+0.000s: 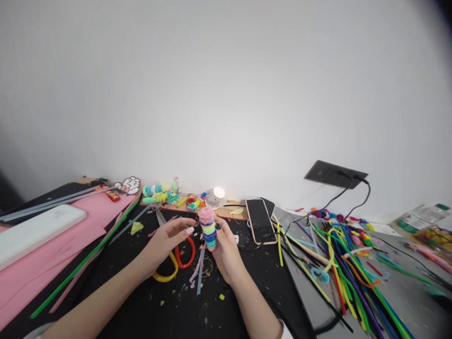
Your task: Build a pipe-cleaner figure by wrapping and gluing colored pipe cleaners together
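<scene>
Right hand (pixel 228 256) is pinching a striped fuzzy roll (pixel 208 228) above the bench (pixel 169 318) while the left hand (pixel 164 242), loosely parted, is hovering just beside it.

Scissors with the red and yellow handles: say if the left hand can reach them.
Likely yes: the left hand appears empty, the right hand holds the striped roll, and the scissors lie close by, red loop uncovered.
</scene>
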Demonstrator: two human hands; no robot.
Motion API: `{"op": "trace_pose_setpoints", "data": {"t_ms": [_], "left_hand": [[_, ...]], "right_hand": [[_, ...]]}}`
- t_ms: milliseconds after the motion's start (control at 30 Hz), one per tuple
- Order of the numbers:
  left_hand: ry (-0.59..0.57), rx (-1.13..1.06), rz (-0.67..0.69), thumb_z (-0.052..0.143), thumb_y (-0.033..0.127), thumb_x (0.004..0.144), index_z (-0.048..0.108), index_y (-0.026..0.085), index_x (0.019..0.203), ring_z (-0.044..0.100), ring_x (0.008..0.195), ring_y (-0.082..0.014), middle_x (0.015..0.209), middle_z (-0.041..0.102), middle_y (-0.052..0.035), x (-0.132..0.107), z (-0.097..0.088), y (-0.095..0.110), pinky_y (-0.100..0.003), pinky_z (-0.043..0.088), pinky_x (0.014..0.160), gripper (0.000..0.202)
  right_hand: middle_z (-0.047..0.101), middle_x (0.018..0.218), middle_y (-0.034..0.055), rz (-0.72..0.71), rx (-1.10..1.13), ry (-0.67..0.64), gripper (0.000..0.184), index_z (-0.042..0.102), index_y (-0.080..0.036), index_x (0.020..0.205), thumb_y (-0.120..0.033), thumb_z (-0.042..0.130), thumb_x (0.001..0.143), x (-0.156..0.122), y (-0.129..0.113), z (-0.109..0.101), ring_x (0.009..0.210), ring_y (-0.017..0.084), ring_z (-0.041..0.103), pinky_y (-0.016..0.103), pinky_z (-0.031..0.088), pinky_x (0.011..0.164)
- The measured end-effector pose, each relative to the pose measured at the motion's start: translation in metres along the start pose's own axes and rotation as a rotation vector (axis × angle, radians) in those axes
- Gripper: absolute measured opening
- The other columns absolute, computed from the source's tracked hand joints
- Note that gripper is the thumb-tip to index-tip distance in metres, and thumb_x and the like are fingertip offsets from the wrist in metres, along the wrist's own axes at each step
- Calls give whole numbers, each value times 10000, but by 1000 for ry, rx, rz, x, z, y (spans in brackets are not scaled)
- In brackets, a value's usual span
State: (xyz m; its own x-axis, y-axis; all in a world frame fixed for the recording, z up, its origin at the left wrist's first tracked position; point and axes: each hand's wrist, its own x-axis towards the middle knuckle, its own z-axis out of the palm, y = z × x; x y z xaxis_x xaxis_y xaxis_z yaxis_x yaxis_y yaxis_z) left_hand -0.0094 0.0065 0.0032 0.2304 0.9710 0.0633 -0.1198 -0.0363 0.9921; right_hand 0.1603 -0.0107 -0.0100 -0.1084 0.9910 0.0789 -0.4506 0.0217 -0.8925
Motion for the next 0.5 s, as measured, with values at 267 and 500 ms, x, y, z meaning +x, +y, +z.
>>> {"op": "trace_pose_setpoints", "data": {"t_ms": [267, 500], "left_hand": [[22, -144, 0, 635, 376, 798, 660, 169, 749, 481, 683, -131, 740, 565, -6, 2, -1, -7, -239, 414, 661, 214], [30, -361, -63, 663, 343, 775, 587, 158, 634, 496, 659, -134, 705, 563, -11, 0, 4, 2, -248, 442, 638, 245]], "right_hand": [[519, 784, -11, -87, -92, 81, 308, 506, -261, 1065, -449, 580, 833, -1, -2, -4, 613, 143, 494, 262, 414, 581], [498, 779, -12, -132, -127, 123, 293, 526, -238, 1034, -445, 580, 835, 0, -2, -5, 605, 124, 444, 226, 346, 540]]}}
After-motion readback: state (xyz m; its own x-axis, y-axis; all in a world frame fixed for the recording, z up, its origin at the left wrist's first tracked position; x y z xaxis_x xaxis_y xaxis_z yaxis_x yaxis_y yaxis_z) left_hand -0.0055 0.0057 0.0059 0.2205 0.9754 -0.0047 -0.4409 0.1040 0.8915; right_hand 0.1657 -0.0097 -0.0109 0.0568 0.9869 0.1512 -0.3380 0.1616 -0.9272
